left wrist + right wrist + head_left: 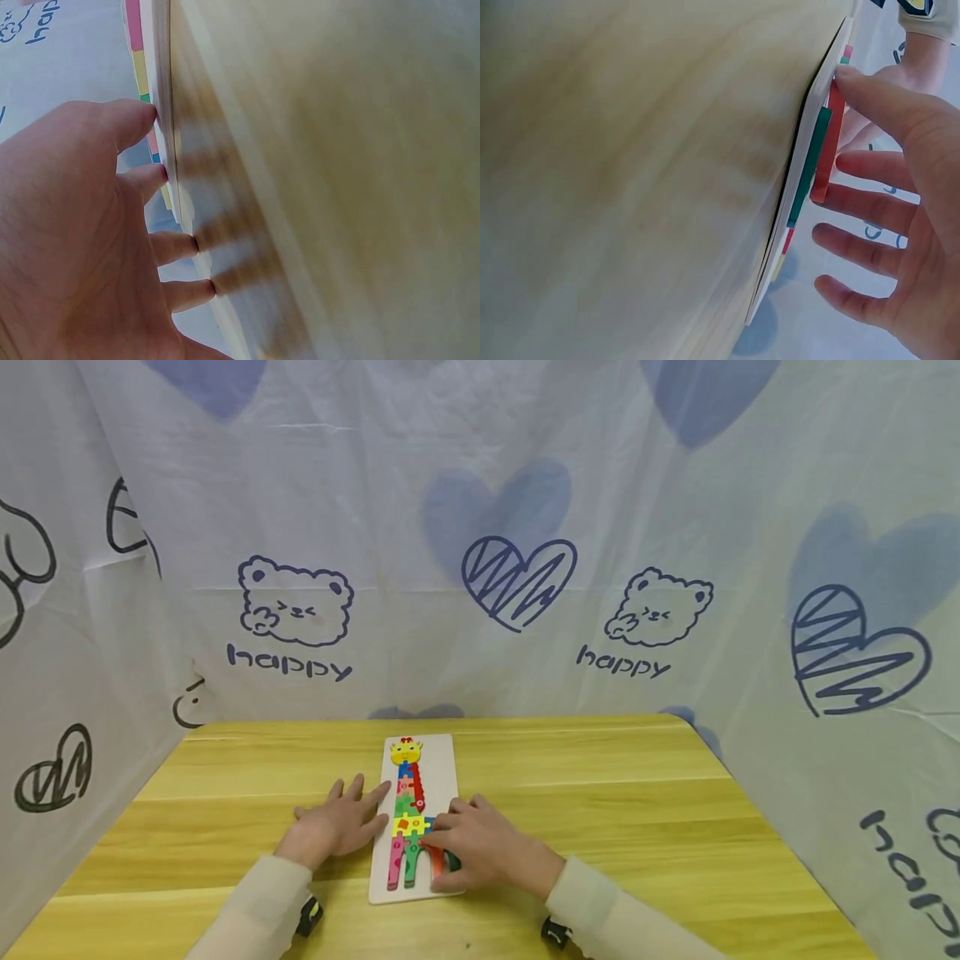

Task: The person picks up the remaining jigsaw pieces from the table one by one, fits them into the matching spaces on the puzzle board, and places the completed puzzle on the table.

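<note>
Yellow wooden counter (600, 827) holds my white giraffe puzzle board (442, 760). Left hand (337, 822) lies flat at 9 o'clock; right hand (480, 847) pinches a red puzzle piece (832, 142), half lifted. I think it could slip and knock loose pieces nearby.

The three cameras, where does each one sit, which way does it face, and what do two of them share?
Head: worn up top, looks forward and down at the table; both hands and sleeves show.
Left wrist: looks along the left hand, fingertips at the board's edge.
Right wrist: looks along the right hand at a red piece.
Shared: all three views show the giraffe puzzle board.
</note>
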`<action>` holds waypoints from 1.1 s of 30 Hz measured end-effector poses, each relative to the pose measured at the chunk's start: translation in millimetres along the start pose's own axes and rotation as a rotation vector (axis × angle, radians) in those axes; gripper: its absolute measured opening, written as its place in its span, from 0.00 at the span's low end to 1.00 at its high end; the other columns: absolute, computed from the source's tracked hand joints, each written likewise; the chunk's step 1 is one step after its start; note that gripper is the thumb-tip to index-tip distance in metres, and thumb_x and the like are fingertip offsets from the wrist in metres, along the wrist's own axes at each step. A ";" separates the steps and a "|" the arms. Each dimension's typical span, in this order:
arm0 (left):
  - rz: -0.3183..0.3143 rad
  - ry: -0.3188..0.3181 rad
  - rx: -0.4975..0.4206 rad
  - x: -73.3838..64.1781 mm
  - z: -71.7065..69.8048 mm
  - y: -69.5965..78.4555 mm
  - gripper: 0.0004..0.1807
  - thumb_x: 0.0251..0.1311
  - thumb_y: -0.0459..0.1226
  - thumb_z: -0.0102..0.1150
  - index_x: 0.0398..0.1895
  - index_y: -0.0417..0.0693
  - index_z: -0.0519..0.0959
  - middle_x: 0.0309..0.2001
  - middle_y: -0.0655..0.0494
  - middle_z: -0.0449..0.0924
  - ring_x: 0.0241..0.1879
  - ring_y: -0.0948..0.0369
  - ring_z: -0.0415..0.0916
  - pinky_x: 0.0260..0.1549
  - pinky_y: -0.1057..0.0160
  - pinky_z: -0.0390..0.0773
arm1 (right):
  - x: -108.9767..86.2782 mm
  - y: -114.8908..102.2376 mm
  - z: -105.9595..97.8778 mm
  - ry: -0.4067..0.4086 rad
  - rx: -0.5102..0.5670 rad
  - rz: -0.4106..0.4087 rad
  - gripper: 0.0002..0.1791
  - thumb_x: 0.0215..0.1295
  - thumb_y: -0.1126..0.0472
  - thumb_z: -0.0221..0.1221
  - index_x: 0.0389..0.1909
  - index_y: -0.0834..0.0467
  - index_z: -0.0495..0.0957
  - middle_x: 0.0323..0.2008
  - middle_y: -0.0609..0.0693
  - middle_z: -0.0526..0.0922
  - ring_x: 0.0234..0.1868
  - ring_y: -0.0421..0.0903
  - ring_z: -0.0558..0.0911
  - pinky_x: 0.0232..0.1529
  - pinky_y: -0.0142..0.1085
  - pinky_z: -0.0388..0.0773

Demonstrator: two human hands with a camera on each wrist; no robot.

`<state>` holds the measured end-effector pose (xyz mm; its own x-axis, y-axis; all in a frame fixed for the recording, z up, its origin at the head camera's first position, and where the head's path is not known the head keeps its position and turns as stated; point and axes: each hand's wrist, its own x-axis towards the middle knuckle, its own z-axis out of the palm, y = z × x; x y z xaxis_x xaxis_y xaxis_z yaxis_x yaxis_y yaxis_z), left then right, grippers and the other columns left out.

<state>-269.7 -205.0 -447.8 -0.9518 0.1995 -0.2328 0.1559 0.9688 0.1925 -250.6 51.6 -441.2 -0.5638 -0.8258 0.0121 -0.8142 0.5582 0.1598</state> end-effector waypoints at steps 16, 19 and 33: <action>0.009 0.004 0.000 1.3 -0.1 2.4 0.34 0.77 0.56 0.44 0.82 0.61 0.56 0.82 0.35 0.49 0.78 0.27 0.47 0.53 0.07 0.53 | -3.2 -4.2 -4.3 -0.037 0.063 0.093 0.33 0.63 0.27 0.60 0.66 0.36 0.79 0.61 0.37 0.85 0.48 0.41 0.75 0.44 0.34 0.65; 0.011 0.000 -0.004 1.4 -0.5 3.3 0.35 0.77 0.56 0.44 0.82 0.61 0.56 0.82 0.35 0.49 0.78 0.27 0.47 0.53 0.07 0.52 | -4.0 -4.6 -4.6 -0.044 0.069 0.116 0.34 0.63 0.27 0.61 0.66 0.36 0.79 0.61 0.37 0.85 0.45 0.41 0.74 0.43 0.34 0.64; -0.003 -0.003 -0.001 0.4 -1.2 1.6 0.35 0.77 0.57 0.43 0.83 0.61 0.55 0.82 0.35 0.48 0.78 0.27 0.46 0.54 0.08 0.53 | -0.5 -7.5 -3.1 -0.052 0.082 0.143 0.34 0.60 0.26 0.60 0.64 0.36 0.81 0.58 0.35 0.86 0.39 0.40 0.75 0.42 0.34 0.63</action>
<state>-270.1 -203.6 -446.4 -0.9514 0.1971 -0.2365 0.1530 0.9693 0.1925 -243.7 47.6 -439.3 -0.6796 -0.7332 -0.0227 -0.7324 0.6764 0.0787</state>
